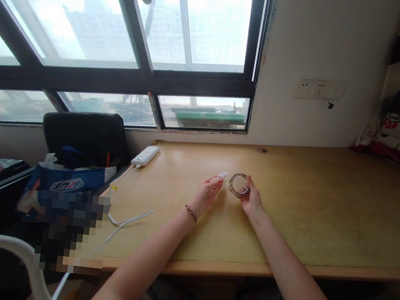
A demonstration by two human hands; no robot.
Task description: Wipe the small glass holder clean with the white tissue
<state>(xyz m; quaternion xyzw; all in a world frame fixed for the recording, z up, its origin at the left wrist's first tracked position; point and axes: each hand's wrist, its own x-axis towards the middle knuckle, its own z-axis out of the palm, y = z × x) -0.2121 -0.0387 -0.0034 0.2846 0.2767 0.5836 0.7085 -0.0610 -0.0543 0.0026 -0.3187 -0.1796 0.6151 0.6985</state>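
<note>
My right hand (pixel 249 199) holds a ring-shaped roll of clear tape (pixel 238 184) upright just above the wooden desk (pixel 323 212). My left hand (pixel 208 193) is a short way to its left, fingers pinched on a small whitish piece (pixel 222 175) that looks like the tape's loose end. A thin bracelet (pixel 191 212) circles my left wrist. Both forearms reach in from the bottom of the view over the desk's front edge.
A white power bank (pixel 145 156) with a white cable (pixel 125 221) lies at the desk's left end. A black chair (pixel 85 139) with a blue bag (pixel 68 183) stands to the left. A window spans the back; a wall socket (pixel 317 88) sits at right.
</note>
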